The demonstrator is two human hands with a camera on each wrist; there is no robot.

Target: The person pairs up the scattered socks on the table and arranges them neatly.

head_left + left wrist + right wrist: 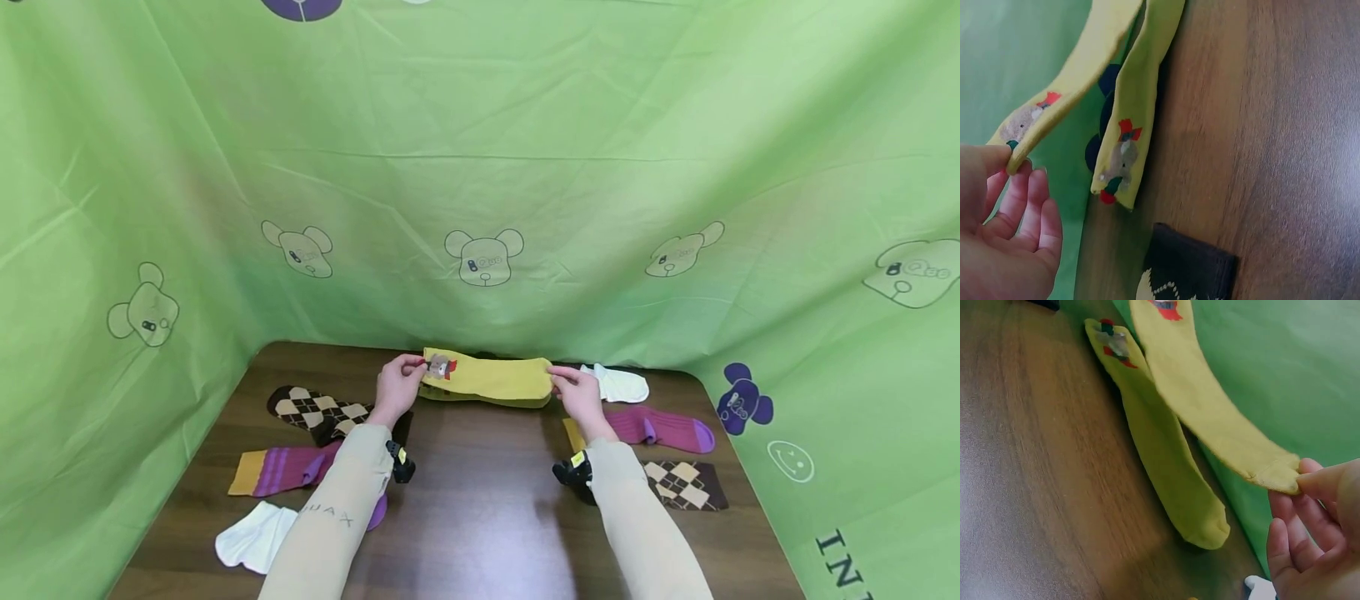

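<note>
A yellow sock (495, 377) with a grey and red animal figure near one end is stretched between both hands, raised off the table. My left hand (399, 386) pinches its end by the figure between thumb and finger. At the opposite end, my right hand (581, 396) pinches the sock's tip. A second yellow sock (1166, 469), with a matching figure, lies on the table beneath; in the head view it is mostly hidden by the raised one. In the left wrist view the lower sock's figure end (1121, 165) shows beside the held one.
On the left lie a brown argyle sock (318, 412), a purple sock with yellow cuff (281, 472) and a white sock (255, 537). On the right are a white sock (622, 385), a purple sock (671, 431) and an argyle sock (686, 485). Green cloth (480, 192) hangs behind the table.
</note>
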